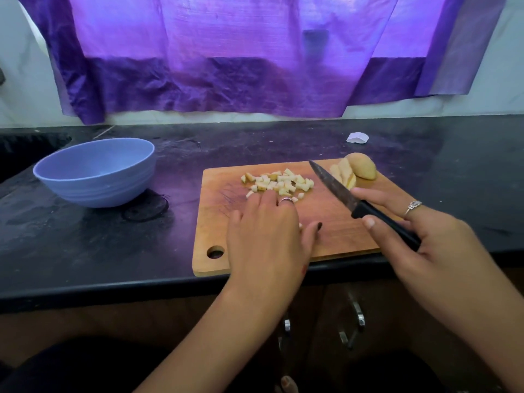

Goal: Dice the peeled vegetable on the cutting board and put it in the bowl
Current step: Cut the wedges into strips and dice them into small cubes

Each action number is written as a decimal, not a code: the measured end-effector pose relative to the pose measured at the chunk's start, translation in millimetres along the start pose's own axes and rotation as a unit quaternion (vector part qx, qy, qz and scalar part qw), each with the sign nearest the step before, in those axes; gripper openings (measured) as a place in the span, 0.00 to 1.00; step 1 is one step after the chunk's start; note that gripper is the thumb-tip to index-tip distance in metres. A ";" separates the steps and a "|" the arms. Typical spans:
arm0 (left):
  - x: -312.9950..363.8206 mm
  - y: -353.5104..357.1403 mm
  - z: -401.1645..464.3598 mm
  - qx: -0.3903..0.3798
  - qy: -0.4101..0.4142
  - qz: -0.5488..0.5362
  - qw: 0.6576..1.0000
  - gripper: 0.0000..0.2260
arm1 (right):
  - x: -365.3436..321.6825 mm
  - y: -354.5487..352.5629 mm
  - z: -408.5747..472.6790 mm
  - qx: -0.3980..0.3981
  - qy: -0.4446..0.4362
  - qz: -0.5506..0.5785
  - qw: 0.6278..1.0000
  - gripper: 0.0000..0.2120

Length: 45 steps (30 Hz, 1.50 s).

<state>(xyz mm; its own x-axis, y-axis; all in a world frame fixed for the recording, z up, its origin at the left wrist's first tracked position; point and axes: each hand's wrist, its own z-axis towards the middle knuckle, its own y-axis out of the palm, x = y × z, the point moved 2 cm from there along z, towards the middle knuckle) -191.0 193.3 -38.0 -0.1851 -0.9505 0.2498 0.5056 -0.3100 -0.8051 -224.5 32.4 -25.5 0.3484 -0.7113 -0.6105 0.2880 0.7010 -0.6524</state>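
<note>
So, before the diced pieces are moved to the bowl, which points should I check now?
1. Diced pieces gathered in one pile on the cutting board: ok.
2. Bowl upright, beside the board: ok.
3. Left hand open, flat beside the pile: ok.
4. Knife gripped by the right hand, blade away from left fingers: ok.
5. All vegetable diced: not ok, slices and an end piece remain.
6. Bowl clean inside: cannot tell.

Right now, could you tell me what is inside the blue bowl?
The blue bowl shows only bare inner wall; its near rim hides the bottom. The diced pieces lie on the cutting board.
</note>
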 end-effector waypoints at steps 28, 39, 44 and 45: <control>-39.6 3.9 -16.1 -0.013 -0.004 -0.169 0.985 0.08 | -1.3 12.6 12.3 -0.145 0.017 -0.183 0.972 0.16; -37.5 3.4 -17.0 -0.001 -0.023 -0.174 0.984 0.06 | 7.7 3.7 3.5 -0.100 0.000 -0.215 0.972 0.19; -37.4 3.3 -18.1 0.011 -0.018 -0.176 0.984 0.06 | 2.5 7.1 -0.4 -0.054 -0.026 -0.151 0.987 0.15; -37.3 3.9 -18.1 0.013 -0.018 -0.177 0.984 0.07 | 0.8 9.5 -0.2 -0.068 -0.028 -0.152 0.986 0.15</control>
<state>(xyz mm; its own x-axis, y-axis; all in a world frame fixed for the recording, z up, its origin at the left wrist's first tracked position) -197.4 228.0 -60.2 -0.3247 -0.7824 0.5314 0.4359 -0.6224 -0.6501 -221.7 38.4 -32.2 0.3145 -0.8809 -0.3537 0.2662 0.4395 -0.8579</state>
